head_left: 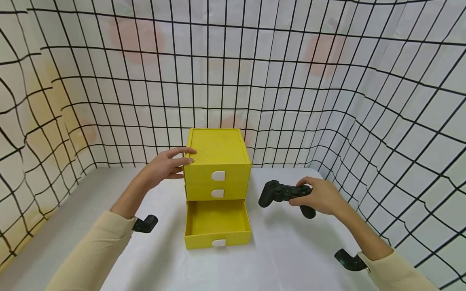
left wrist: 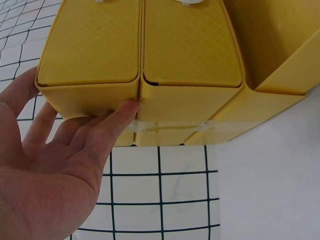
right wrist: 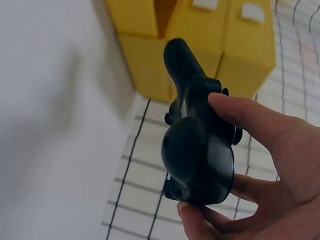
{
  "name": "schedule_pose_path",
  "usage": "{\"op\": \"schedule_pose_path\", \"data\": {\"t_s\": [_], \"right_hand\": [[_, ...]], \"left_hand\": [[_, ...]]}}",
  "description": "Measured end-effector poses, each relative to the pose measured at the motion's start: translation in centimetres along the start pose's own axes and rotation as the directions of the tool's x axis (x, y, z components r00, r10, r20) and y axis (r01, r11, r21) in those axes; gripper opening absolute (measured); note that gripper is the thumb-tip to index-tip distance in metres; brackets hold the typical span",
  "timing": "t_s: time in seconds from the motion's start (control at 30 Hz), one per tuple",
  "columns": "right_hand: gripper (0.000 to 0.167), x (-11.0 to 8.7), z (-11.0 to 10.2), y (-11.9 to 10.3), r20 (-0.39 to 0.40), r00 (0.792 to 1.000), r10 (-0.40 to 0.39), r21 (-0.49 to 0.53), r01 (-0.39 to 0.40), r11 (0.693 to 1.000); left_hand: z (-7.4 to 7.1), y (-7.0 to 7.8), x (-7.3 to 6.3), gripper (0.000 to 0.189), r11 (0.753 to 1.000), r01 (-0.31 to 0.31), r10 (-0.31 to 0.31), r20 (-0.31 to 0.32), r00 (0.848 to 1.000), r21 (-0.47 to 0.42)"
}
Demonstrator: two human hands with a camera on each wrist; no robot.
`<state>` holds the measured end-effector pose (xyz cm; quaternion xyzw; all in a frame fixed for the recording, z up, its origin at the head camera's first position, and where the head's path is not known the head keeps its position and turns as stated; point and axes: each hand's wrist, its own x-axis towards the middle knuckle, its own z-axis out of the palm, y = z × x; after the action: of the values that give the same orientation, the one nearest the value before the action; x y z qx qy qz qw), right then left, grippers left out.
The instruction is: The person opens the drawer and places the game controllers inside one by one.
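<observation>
A yellow three-drawer cabinet [head_left: 217, 146] stands on the white table, its bottom drawer [head_left: 200, 241] pulled out with nothing inside. The two upper drawers are closed, and each drawer front carries a white tab handle. My left hand [head_left: 164, 166] rests on the cabinet's upper left edge, a couple of fingers lying on its top. In the left wrist view, a fingertip of that hand [left wrist: 70, 165] touches the cabinet's side wall. To the right of the cabinet, my right hand [head_left: 324, 196] grips a black game controller [head_left: 282, 193] by one end, thumb and fingers on opposite sides, held above the table.
A black wire grid [head_left: 225, 85] encloses the table at the back and both sides, with pale sheeting behind it. White table surface [head_left: 284, 258] lies in front of and beside the cabinet. Black camera mounts [head_left: 145, 224] sit at both wrists.
</observation>
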<state>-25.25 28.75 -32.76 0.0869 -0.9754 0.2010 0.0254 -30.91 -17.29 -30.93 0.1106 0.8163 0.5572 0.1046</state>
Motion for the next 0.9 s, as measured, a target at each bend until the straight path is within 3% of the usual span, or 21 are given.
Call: {"op": "schedule_pose_path", "data": {"t_s": [0.2,0.5,0.9], "right_hand": [[0.059,-0.5,0.2,-2.9,0.079,0.997,-0.027,0.055,0.023,0.998],[0.052,-0.3,2.7,-6.1,0.164,0.984,-0.069,0.145,0.046,0.988],[0.046,1.3,6.1,-10.0,0.172,0.973,-0.155,0.141,0.131,0.981]], "left_hand": [[-0.2,0.0,-0.1,0.05,1.0,-0.004,0.004,0.009,1.0,0.002],[0.2,-0.2,0.0,0.049,1.0,-0.003,0.003,0.01,1.0,-0.016],[-0.1,-0.3,0.2,0.049,1.0,-0.004,0.004,-0.004,1.0,0.007]]}}
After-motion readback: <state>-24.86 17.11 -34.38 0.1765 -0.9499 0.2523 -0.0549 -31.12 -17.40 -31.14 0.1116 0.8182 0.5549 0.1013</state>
